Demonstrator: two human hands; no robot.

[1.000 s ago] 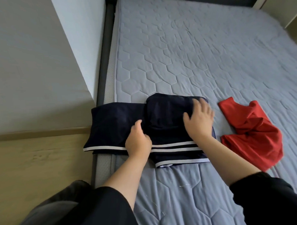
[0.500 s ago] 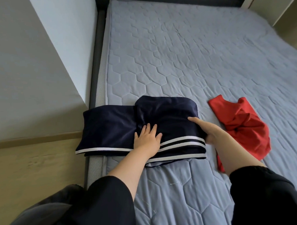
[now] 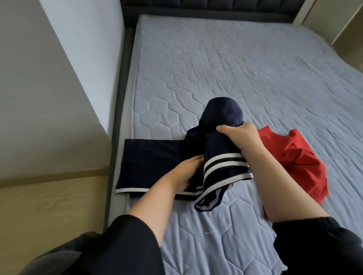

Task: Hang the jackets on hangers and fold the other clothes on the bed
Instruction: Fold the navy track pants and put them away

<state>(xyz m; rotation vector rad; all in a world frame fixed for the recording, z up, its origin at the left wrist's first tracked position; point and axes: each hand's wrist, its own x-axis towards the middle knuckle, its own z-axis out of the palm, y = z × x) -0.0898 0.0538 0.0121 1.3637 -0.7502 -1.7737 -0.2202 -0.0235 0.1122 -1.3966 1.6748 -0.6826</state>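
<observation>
Gripping the navy garment (image 3: pixel 148 159) by its raised half is the right hand (image 3: pixel 240 139); the left hand (image 3: pixel 188 170) presses flat on the half along the mattress (image 3: pixel 215 64) edge, red garment (image 3: pixel 296 154) beside.

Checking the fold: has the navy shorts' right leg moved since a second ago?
Yes. The right hand has lifted the right leg up off the mattress; the left leg stays flat.

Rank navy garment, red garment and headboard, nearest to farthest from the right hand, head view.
1. Navy garment, gripped in the right hand.
2. Red garment, just right of it.
3. Headboard, at the far end.
</observation>
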